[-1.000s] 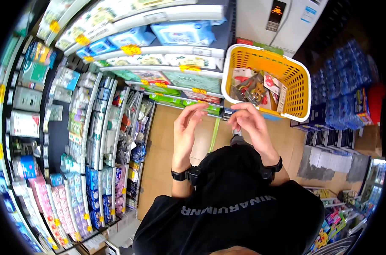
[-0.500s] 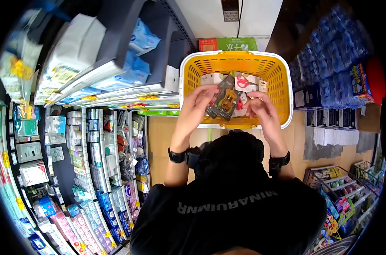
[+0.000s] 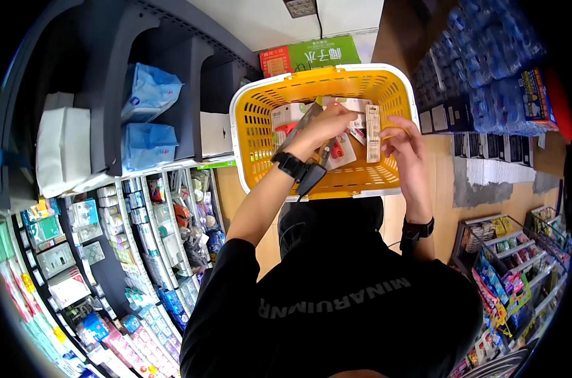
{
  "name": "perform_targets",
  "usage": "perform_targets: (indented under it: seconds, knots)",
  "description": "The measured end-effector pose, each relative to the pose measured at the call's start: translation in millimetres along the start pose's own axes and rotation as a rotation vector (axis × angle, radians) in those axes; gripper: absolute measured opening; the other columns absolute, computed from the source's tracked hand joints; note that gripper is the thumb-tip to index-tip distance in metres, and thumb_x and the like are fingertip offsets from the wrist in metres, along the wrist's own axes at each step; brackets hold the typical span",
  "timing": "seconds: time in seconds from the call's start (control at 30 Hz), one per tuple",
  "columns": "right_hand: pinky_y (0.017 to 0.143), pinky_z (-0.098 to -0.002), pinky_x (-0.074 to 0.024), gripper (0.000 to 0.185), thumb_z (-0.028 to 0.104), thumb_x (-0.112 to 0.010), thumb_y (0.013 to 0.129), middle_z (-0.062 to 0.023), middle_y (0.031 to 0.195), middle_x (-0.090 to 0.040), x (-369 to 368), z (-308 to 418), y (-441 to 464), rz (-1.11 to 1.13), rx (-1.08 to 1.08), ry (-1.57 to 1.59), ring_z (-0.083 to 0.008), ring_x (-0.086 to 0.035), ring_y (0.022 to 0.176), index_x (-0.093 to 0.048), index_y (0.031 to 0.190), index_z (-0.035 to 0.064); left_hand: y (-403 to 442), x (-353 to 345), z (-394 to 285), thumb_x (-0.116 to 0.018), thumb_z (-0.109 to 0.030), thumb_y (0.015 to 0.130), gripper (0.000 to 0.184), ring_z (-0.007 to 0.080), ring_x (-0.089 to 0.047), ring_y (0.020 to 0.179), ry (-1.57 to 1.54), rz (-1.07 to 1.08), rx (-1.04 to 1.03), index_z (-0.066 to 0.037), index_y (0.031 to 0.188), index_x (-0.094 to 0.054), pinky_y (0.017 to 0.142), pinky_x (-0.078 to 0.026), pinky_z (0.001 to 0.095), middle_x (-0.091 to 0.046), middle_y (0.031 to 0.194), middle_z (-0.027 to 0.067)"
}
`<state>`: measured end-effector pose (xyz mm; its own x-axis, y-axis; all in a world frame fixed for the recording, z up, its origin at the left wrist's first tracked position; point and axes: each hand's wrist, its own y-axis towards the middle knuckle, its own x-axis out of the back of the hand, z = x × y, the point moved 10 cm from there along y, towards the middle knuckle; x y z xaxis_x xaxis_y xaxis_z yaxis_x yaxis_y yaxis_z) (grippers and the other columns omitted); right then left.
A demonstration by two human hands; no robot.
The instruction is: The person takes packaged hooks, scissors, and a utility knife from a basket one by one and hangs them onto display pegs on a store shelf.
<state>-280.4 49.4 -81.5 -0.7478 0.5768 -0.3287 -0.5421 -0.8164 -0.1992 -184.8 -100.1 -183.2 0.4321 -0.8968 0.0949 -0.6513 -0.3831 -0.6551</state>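
Note:
A yellow shopping basket (image 3: 317, 73) with a white rim stands in front of me, holding several packages. My left hand (image 3: 336, 121) reaches over its near side into the middle, fingers closed at a white carded package (image 3: 360, 104); what they grip is hidden. Under that wrist lies a dark grey package (image 3: 310, 118), partly covered. A red item on a white card (image 3: 286, 128) lies left of it. On the right stands a slim pale package (image 3: 372, 133) with small print. Close beside it, my right hand (image 3: 404, 146) is inside the right wall, fingers bent and apart.
A green and red carton (image 3: 324, 53) sits behind the basket. Shelves with blue packs (image 3: 148, 146) and hanging goods (image 3: 179, 214) line the left. Bottled water (image 3: 497, 104) is stacked at right, above low wire racks (image 3: 509, 252) of small packets.
My left hand has moved rightward and deeper across the packages, now covering part of the dark package. The slim pale package now shows upright at the right. The whole view has shifted.

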Motion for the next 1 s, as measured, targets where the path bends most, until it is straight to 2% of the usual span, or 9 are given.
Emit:
perform_targets:
  seconds: [0.1, 0.2, 0.4, 0.5, 0.6, 0.73, 0.8, 0.93, 1.0]
  knots:
    - [0.076, -0.026, -0.0458, 0.035, 0.004, -0.046, 0.092, -0.0089, 0.101, -0.068, 14, -4, -1, -0.062, -0.018, 0.039, -0.0125, -0.059, 0.08, -0.054, 0.126, 0.0026, 28, -25, 23, -0.057, -0.034, 0.096, 0.042, 0.0187, -0.063, 0.099, 0.102, 0.082, 0.108, -0.003, 0.123, -0.059, 0.082, -0.051, 0.0319, -0.062, 0.115, 0.0081]
    - [0.078, -0.0255, -0.0447, 0.035, 0.004, -0.046, 0.092, -0.0084, 0.1, -0.068, 22, -7, -4, -0.103, -0.026, 0.079, -0.0126, -0.058, 0.08, -0.054, 0.126, 0.0026, 44, -47, 34, -0.056, -0.033, 0.096, 0.042, 0.0208, -0.062, 0.101, 0.125, 0.199, 0.113, -0.004, 0.125, -0.06, 0.084, -0.052, 0.0331, -0.061, 0.119, 0.0086]
    - [0.079, -0.0267, -0.0443, 0.034, 0.005, -0.046, 0.092, -0.0085, 0.1, -0.067, 34, -11, -7, -0.137, -0.061, 0.065, -0.013, -0.058, 0.082, -0.055, 0.125, 0.0025, 81, -72, 86, -0.054, -0.036, 0.098, 0.039, 0.0218, -0.062, 0.101, 0.091, 0.227, 0.253, -0.01, 0.127, -0.061, 0.085, -0.052, 0.0339, -0.057, 0.126, 0.0077]
    - [0.08, -0.0269, -0.0443, 0.033, 0.005, -0.046, 0.093, -0.0086, 0.101, -0.067, 40, -12, -7, -0.15, -0.048, 0.103, -0.0131, -0.058, 0.083, -0.055, 0.125, 0.0023, 85, -83, 99, -0.053, -0.033, 0.1, 0.034, 0.0175, -0.061, 0.094, 0.084, 0.261, 0.273, -0.012, 0.125, -0.062, 0.082, -0.051, 0.0326, -0.064, 0.113, 0.005]
    - [0.08, -0.0268, -0.0443, 0.033, 0.005, -0.046, 0.093, -0.0085, 0.101, -0.066, 44, -11, -7, -0.171, -0.047, 0.116, -0.0131, -0.057, 0.084, -0.055, 0.125, 0.0022, 94, -95, 110, -0.052, -0.029, 0.1, 0.032, 0.0162, -0.06, 0.091, 0.05, 0.279, 0.287, -0.011, 0.125, -0.063, 0.082, -0.05, 0.0325, -0.066, 0.107, 0.0047]
    - [0.081, -0.0268, -0.0446, 0.034, 0.004, -0.046, 0.093, -0.0086, 0.103, -0.066, 45, -11, -8, -0.181, -0.054, 0.102, -0.0131, -0.058, 0.084, -0.055, 0.125, 0.0021, 96, -100, 112, -0.051, -0.026, 0.1, 0.032, 0.0157, -0.059, 0.086, 0.028, 0.266, 0.283, -0.007, 0.124, -0.063, 0.08, -0.049, 0.0319, -0.066, 0.108, 0.0059]
    - [0.081, -0.027, -0.0448, 0.034, 0.004, -0.046, 0.093, -0.0086, 0.103, -0.066, 45, -11, -8, -0.183, -0.05, 0.103, -0.0131, -0.058, 0.084, -0.055, 0.125, 0.0021, 99, -100, 107, -0.052, -0.025, 0.099, 0.032, 0.0155, -0.059, 0.084, 0.068, 0.258, 0.209, -0.004, 0.12, -0.065, 0.079, -0.049, 0.0307, -0.067, 0.104, 0.0067]
    - [0.08, -0.0269, -0.045, 0.034, 0.004, -0.046, 0.093, -0.0082, 0.103, -0.066, 42, -11, -8, -0.168, -0.049, 0.1, -0.013, -0.058, 0.084, -0.055, 0.125, 0.0026, 89, -91, 95, -0.055, -0.027, 0.098, 0.033, 0.0162, -0.06, 0.082, 0.144, 0.231, 0.225, -0.001, 0.116, -0.067, 0.078, -0.049, 0.0308, -0.068, 0.098, 0.0075]
    - [0.08, -0.0267, -0.045, 0.034, 0.003, -0.046, 0.093, -0.008, 0.102, -0.066, 39, -10, -7, -0.161, -0.049, 0.099, -0.0129, -0.058, 0.084, -0.056, 0.125, 0.0027, 80, -82, 84, -0.06, -0.026, 0.096, 0.031, 0.0168, -0.063, 0.079, 0.176, 0.203, 0.199, 0.001, 0.107, -0.069, 0.075, -0.052, 0.0306, -0.068, 0.092, 0.0084]
